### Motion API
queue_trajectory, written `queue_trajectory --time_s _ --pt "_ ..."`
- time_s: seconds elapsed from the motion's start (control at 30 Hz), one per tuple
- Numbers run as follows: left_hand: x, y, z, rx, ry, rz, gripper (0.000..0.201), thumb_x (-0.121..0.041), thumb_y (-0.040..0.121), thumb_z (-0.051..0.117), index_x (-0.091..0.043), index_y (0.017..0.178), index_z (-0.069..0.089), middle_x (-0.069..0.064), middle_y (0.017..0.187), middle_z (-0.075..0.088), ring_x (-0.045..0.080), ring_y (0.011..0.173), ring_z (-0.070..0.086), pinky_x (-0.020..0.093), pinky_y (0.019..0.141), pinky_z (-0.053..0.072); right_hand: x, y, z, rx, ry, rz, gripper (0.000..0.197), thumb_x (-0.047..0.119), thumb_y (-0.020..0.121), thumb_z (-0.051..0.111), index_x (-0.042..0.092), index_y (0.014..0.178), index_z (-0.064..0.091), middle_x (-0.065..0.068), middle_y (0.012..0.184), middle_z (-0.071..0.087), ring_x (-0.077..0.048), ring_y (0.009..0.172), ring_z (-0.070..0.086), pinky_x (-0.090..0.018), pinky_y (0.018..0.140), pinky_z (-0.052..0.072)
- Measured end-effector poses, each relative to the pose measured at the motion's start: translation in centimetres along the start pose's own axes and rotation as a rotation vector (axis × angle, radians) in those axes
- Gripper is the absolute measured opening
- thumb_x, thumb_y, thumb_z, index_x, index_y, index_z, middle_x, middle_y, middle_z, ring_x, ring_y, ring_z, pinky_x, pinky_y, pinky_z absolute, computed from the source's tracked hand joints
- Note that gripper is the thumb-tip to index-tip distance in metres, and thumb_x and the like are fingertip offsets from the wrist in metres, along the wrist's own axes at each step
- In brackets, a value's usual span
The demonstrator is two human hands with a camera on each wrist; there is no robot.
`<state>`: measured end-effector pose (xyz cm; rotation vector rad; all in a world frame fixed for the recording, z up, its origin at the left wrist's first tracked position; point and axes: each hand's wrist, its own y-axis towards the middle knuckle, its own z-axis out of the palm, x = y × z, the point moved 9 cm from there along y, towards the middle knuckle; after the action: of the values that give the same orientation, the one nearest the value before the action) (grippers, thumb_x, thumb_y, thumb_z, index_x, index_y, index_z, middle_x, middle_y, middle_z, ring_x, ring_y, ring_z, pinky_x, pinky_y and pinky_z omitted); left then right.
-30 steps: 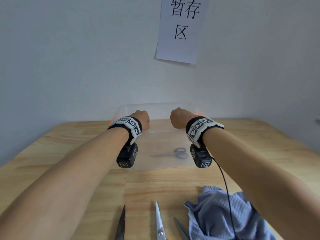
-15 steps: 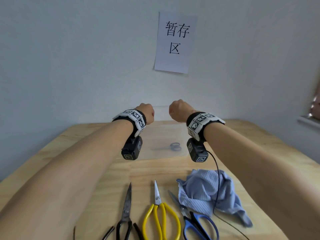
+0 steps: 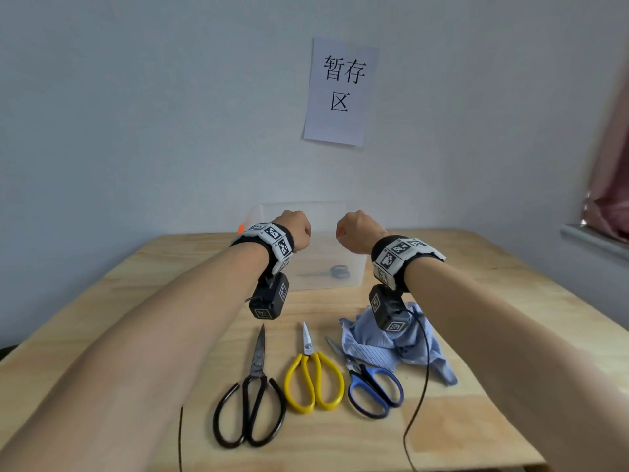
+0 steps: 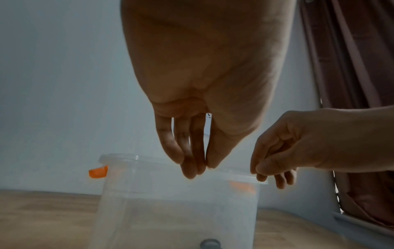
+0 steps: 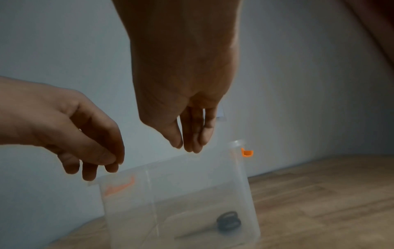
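A pale wall (image 3: 136,114) with a paper sign (image 3: 340,93) backs a wooden table (image 3: 102,301). On the table, directly below both hands, stands the clear box (image 3: 306,279), with a pair of grey-handled scissors (image 3: 335,272) lying flat on its floor.

The left hand (image 3: 292,229) and right hand (image 3: 355,231) hang side by side over the box's near rim (image 4: 132,158). Their fingers point down and the thumbs are drawn in against the fingertips (image 4: 189,170). From my console I cannot tell whether either hand pinches the rim or only hovers at it. Nothing else shows in them.

I read this as a two-handed hold on the box being set. To do it well, I would place the hands evenly either side of the rim's middle, inboard of the orange latch (image 4: 98,171) out past the left hand. I would close both hands together and keep the box level so the scissors inside do not slide.

Back behind the wrists, black scissors (image 3: 253,393), yellow scissors (image 3: 311,376) and blue scissors (image 3: 369,383) lie in a row. Under the right wrist, a crumpled blue cloth (image 3: 374,349) covers part of the blue pair's blades.
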<state>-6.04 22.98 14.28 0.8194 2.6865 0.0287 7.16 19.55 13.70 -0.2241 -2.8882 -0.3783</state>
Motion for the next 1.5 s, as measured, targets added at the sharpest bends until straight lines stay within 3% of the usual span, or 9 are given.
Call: queue_trajectory --time_s 0.2,0.43,0.67,0.77,0.87,1.03,1.2,1.33,1.5 --pt "0.0 -2.8 3.1 0.06 -0.036 -0.004 0.023 -0.001 0.085 0.053 -0.014 0.087 0.072 0.014 0.096 0.073 0.029 0.085 0.072 0.039 0.083 0.059 -0.1 -4.7 2.1 0.053 0.042 0.014 0.023 0.006 0.087 0.049 0.006 0.089 0.072 -0.014 0.096 0.072 -0.029 0.078 0.064 -0.031 0.068 0.051" --pt "0.4 -6.5 7.6 0.1 -0.091 -0.025 0.021 -0.002 0.086 0.056 -0.012 0.085 0.074 0.013 0.092 0.075 0.026 0.078 0.073 0.036 0.08 0.06 -0.5 -10.9 5.1 0.118 0.027 0.053 0.023 0.012 0.081 0.057 0.007 0.099 0.071 -0.016 0.098 0.069 -0.032 0.084 0.064 -0.032 0.072 0.052" --pt "0.4 -10.0 11.7 0.121 -0.139 -0.047 0.022 0.0 0.084 0.056 -0.016 0.077 0.071 0.013 0.093 0.074 0.029 0.083 0.072 0.035 0.08 0.059 -2.3 -15.8 9.9 0.437 -0.01 0.16 0.013 0.017 0.078 0.065 0.009 0.068 0.065 -0.003 0.064 0.069 -0.017 0.054 0.064 -0.031 0.068 0.06" --pt "0.1 -10.9 12.9 0.137 -0.146 -0.042 0.023 0.001 0.083 0.055 -0.013 0.078 0.073 0.015 0.088 0.075 0.028 0.078 0.073 0.034 0.077 0.06 -2.8 -17.3 10.9 0.507 -0.025 0.155 0.016 0.021 0.082 0.07 0.01 0.071 0.066 -0.003 0.073 0.07 -0.018 0.062 0.064 -0.035 0.077 0.06" --pt "0.1 -11.4 13.7 0.157 -0.138 -0.052 0.024 0.002 0.08 0.056 -0.016 0.073 0.07 0.013 0.082 0.074 0.028 0.079 0.073 0.034 0.075 0.061 -3.4 -18.7 12.1 0.608 -0.069 0.195 0.029 0.031 0.081 0.077 0.012 0.069 0.057 -0.005 0.08 0.066 -0.027 0.09 0.069 -0.041 0.092 0.056" --pt "0.2 -12.1 14.7 0.172 -0.149 -0.072 0.021 0.0 0.084 0.055 -0.013 0.077 0.07 0.016 0.088 0.074 0.032 0.079 0.074 0.037 0.075 0.062 -3.0 -19.9 11.7 0.567 -0.142 0.185 0.04 0.033 0.078 0.081 0.013 0.066 0.048 -0.005 0.072 0.06 -0.029 0.089 0.067 -0.043 0.092 0.055" --pt "0.4 -12.6 15.7 0.201 -0.149 -0.099 0.022 0.0 0.085 0.054 -0.006 0.09 0.075 0.017 0.095 0.074 0.033 0.087 0.072 0.039 0.079 0.061 -2.1 -20.2 11.9 0.583 -0.127 0.173 0.036 0.023 0.081 0.078 0.01 0.066 0.048 -0.005 0.067 0.056 -0.024 0.066 0.058 -0.04 0.088 0.056" --pt "0.7 -12.7 15.3 0.214 -0.151 -0.13 0.022 -0.002 0.085 0.057 -0.006 0.095 0.076 0.015 0.096 0.073 0.032 0.089 0.072 0.039 0.08 0.061 -1.8 -18.9 11.3 0.531 0.009 0.197 0.027 0.018 0.079 0.071 0.008 0.062 0.051 -0.004 0.052 0.057 -0.02 0.055 0.053 -0.03 0.067 0.048" --pt "1.5 -12.5 15.1 0.226 -0.216 -0.194 0.026 -0.017 0.092 0.054 -0.001 0.088 0.075 0.01 0.083 0.076 0.019 0.062 0.068 0.028 0.066 0.058 -1.4 -17.1 10.1 0.412 0.1 0.208 0.029 0.023 0.092 0.056 0.017 0.067 0.042 -0.007 0.075 0.053 -0.028 0.083 0.055 -0.028 0.061 0.043"
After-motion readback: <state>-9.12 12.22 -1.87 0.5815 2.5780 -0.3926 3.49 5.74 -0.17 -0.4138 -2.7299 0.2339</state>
